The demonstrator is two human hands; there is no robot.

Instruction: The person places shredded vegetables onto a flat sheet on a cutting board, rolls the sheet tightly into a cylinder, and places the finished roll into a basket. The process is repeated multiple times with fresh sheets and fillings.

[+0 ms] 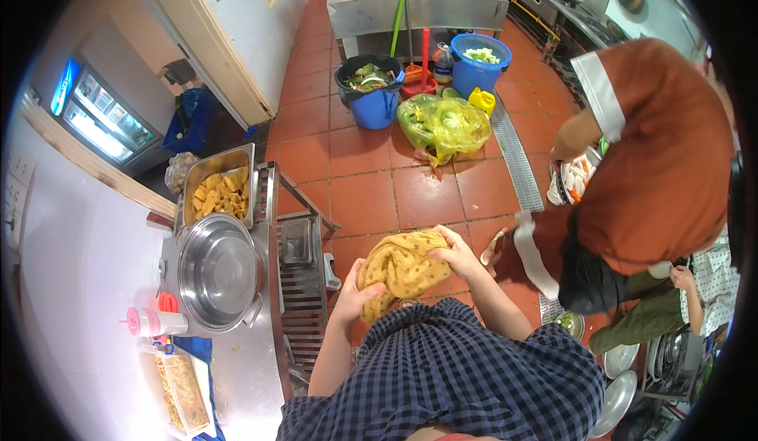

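Note:
A yellow-brown cloth (pixel 405 266) with dark spots is bunched up in front of my body. My left hand (pixel 360 296) grips its lower left side, thumb on top. At its upper right edge, my right hand (pixel 457 252) pinches the fabric, with the fingers hidden partly behind it. To my left, on a steel table (pixel 246 364), stands an open metal pot (pixel 219 269) that looks bare inside. Behind the pot, a steel tray (pixel 253 168) holds yellow-brown cut pieces (pixel 220 195).
A person in a brown-orange top (pixel 663 162) bends at my right over a bowl of cut vegetables (pixel 577 177). Ahead on the tiles stand two blue buckets (pixel 376 109) and a yellow plastic bag (pixel 444 124). A pink-lidded tumbler (pixel 157 322) and a plastic container (pixel 185 390) are on the table.

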